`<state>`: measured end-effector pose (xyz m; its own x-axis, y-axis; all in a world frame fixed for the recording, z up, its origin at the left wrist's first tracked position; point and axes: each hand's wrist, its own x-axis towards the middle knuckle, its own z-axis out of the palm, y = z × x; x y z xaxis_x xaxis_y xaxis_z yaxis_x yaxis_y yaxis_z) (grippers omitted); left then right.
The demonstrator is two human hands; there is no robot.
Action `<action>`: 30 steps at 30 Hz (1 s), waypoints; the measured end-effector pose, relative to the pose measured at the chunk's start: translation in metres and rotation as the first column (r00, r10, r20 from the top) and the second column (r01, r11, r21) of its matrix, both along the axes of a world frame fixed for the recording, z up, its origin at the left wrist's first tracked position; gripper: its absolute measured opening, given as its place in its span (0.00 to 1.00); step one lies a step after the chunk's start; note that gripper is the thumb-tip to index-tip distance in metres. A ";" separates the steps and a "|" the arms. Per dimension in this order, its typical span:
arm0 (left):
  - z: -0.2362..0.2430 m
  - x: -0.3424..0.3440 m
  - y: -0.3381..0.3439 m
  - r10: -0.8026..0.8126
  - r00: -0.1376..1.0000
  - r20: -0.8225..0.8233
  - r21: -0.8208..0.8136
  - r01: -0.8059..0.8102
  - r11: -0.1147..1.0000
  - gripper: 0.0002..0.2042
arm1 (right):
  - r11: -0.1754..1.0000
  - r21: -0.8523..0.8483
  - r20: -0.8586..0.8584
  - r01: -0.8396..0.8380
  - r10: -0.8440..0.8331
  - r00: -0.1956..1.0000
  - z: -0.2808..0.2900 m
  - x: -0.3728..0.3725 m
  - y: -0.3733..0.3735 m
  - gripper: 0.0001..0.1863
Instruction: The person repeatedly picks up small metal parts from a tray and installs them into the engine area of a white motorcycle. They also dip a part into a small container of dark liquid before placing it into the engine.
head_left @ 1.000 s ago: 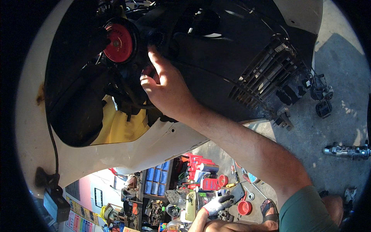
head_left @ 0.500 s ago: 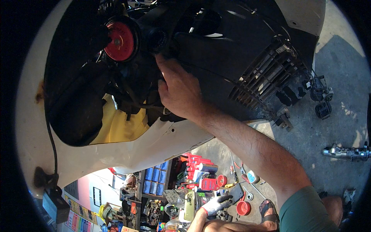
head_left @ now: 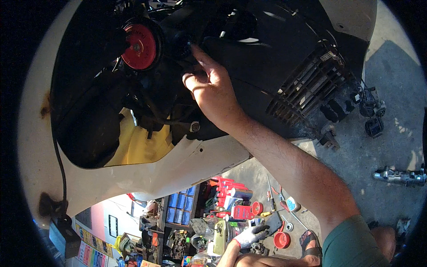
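Note:
My bare right hand reaches in from the lower right, under a pale body panel. Its index finger is stretched out, with the tip at a dark round part; shadow hides whether they touch. The other fingers are partly curled, and nothing shows in them. Just left of that part is a red disc-shaped horn. My left hand, in a white glove with dark grey fingers, is low in the picture beside the knee. Its fingers are stretched out, and I see nothing held.
A dark slatted grille hangs to the right. Yellow plastic shows through the panel opening. On the floor are red bottles, a red cup, screwdrivers, pliers and a metal cylinder. Blue drawers stand beside the bottles.
My right index finger has moved up and slightly right along the dark round part, and the hand has turned, its other fingers curling more. My left hand has barely moved.

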<state>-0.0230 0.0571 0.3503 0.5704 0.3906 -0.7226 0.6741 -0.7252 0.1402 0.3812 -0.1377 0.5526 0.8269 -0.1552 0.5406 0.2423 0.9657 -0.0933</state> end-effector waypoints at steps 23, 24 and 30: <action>0.010 0.009 -0.013 0.040 0.999 -0.014 -0.022 -0.040 0.999 0.26 | 0.861 -0.250 0.085 0.443 -0.436 0.896 0.003 -0.013 0.008 0.36; 0.010 0.009 -0.013 0.034 0.999 -0.008 -0.019 -0.034 0.999 0.26 | 0.838 -0.311 0.089 0.448 -0.443 0.892 0.001 -0.014 0.006 0.35; 0.007 0.008 -0.007 0.000 1.000 0.007 -0.016 0.000 1.000 0.26 | 0.779 -0.335 0.016 0.530 -0.557 0.830 -0.003 -0.007 0.014 0.35</action>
<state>-0.0149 0.0501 0.3575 0.5756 0.3790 -0.7246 0.6730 -0.7228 0.1565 0.3746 -0.1237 0.5494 0.6983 -0.4265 0.5748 0.6963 0.5908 -0.4075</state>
